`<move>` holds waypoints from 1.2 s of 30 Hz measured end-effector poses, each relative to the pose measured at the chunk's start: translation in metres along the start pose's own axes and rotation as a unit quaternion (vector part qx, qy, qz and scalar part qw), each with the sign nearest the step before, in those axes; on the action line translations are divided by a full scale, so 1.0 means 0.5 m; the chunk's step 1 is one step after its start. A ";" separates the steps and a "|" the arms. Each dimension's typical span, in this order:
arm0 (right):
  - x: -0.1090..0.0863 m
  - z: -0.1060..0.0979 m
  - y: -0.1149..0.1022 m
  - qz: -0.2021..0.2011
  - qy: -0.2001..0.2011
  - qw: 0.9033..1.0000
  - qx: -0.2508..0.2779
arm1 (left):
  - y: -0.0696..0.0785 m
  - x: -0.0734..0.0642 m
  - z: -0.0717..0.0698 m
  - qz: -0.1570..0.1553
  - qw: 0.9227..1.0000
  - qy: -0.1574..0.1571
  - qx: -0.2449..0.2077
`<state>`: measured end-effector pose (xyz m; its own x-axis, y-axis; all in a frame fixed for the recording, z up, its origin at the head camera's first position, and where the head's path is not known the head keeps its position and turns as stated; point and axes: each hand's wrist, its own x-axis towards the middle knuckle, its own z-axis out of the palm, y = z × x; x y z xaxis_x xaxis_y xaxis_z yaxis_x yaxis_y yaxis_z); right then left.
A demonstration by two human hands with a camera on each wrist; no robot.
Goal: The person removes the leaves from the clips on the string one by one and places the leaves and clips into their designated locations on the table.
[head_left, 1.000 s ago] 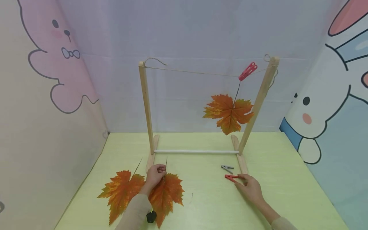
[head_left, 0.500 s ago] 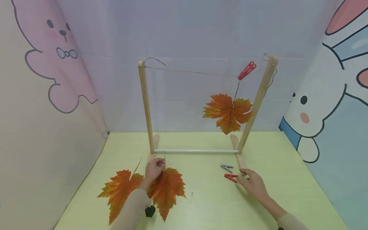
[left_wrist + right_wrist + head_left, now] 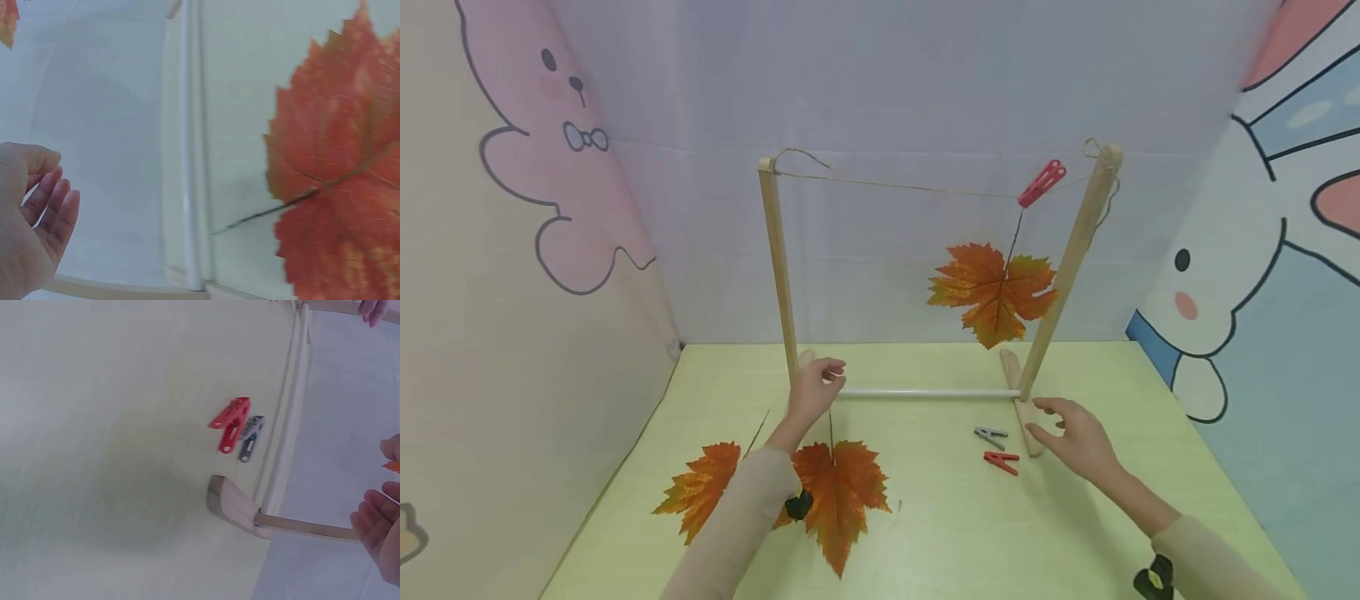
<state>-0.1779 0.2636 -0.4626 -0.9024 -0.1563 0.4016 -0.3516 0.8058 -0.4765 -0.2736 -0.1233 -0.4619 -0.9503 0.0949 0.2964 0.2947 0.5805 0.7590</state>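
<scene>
**Pale yellow tabletop, two hands holding nothing**

The pale yellow tabletop [image 3: 955, 533] meets a plain, pale cloth backdrop [image 3: 865, 83]; a pink bear drawing [image 3: 580, 208] covers the left side wall, a rabbit drawing [image 3: 1217, 283] the right. A wooden frame [image 3: 780, 267] stands near the back, with a string [image 3: 895, 185] across its top. There a pink clothespin [image 3: 1042, 183] holds the hanging leaf [image 3: 1000, 287] by its stem. The near leaf [image 3: 841, 492] and the far-left leaf [image 3: 703, 487] lie on the tabletop.

Half a second ago the left hand [image 3: 814, 390] was at the near leaf's stem; now it is above it, before the left post, fingers loosely bent. The right hand [image 3: 1077, 437] has left the red clothespin [image 3: 238, 417], which lies just beside the grey clothespin [image 3: 253, 432]; its thumb and fingers are apart.
</scene>
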 end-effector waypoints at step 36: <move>0.261 -0.291 -0.148 -0.170 0.128 0.977 -0.009 | 0.376 0.159 0.003 0.100 0.994 0.025 -0.034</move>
<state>-0.2335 0.2665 -0.2611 -0.6410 -0.2705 0.7183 -0.6143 0.7419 -0.2688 -0.2936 -0.0056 -0.2965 -0.8668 0.1614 0.4718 0.4843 0.4975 0.7197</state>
